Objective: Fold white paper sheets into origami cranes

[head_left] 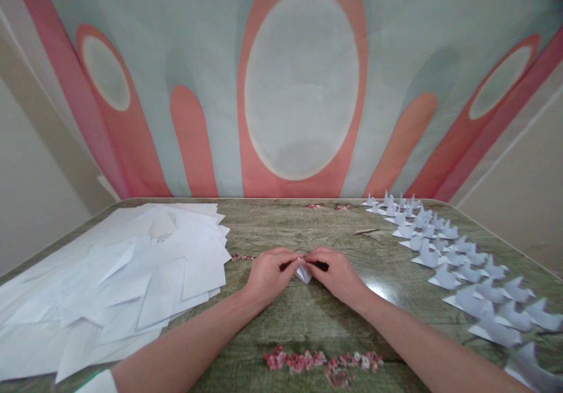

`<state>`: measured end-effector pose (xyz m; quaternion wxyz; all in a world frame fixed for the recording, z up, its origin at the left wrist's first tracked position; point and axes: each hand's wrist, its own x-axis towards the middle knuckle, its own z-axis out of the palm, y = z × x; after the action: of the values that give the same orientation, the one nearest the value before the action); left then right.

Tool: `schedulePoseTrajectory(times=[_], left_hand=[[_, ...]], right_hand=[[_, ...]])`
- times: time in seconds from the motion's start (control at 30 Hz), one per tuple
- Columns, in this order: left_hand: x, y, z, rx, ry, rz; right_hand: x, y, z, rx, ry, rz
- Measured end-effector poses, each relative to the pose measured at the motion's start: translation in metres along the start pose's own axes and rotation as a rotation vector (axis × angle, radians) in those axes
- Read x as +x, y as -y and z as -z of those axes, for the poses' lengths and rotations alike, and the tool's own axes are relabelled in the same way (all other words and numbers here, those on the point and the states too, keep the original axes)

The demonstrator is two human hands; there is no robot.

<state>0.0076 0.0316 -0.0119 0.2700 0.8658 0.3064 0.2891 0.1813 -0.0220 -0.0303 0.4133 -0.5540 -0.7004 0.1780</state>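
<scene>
At the middle of the table [308, 229], a small folded white paper piece [303, 273] is pinched between both hands and rests on or just above the wood-grain surface. The left hand [267, 275] is closed on its left edge, fingertips curled inward; the right hand [335, 274] is closed on its right edge, and the fingertips of the two hands nearly meet. A loose pile of white sheets [132, 275] is spread to the left. Rows of finished folded paper figures [461, 264] are laid out to the right. Printed flower patterns [323, 362] are seen on the near table edge, between the forearms.
</scene>
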Motion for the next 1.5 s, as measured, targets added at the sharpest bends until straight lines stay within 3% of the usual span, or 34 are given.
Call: schedulePoseTrajectory(times=[0.57,1.0,1.33,1.5], left_hand=[[0.000,0.002,-0.002,-0.048,-0.054,0.010],[-0.003,-0.009,0.002,0.137,-0.014,-0.049],[-0.002,-0.006,0.001,0.217,0.036,-0.055],[-0.003,-0.007,0.000,0.267,0.045,-0.081]], right_hand=[[0.000,-0.001,0.001,-0.014,0.017,0.008],[-0.001,0.001,0.001,-0.039,0.004,0.011],[-0.003,0.002,0.003,-0.186,0.035,0.048],[-0.004,0.001,0.005,-0.308,0.051,0.141]])
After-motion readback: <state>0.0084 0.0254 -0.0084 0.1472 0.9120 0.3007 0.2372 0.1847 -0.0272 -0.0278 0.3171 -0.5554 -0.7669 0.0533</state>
